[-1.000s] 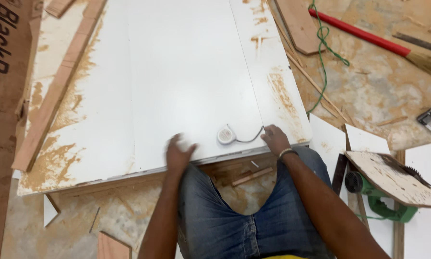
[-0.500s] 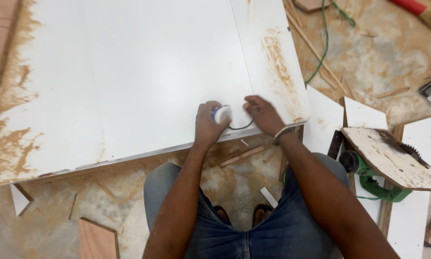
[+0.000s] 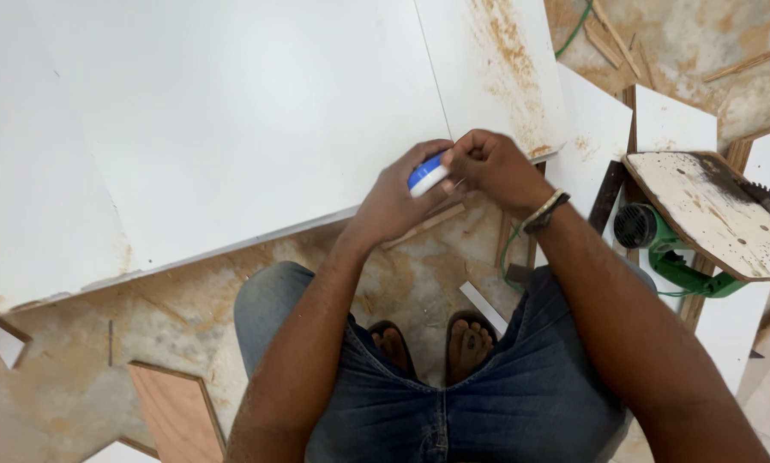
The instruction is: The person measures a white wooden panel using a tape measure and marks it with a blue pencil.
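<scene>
While I'm crouched over the big white laminated board (image 3: 231, 129), my left hand (image 3: 394, 201) is wrapped around a small round blue-and-white tape measure (image 3: 426, 174), right hand (image 3: 492, 167) pinching at its edge, just past the board's near edge, above the sawdusty floor (image 3: 188, 300).

board (image 3: 231, 129) ahead | saw (image 3: 659, 249) right | tape (image 3: 426, 174) betw. hands, over board edge

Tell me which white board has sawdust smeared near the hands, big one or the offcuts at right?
The big white panel: orange-brown sawdust streaks its right edge just above the hands. The white offcuts at right look mostly clean.
</scene>
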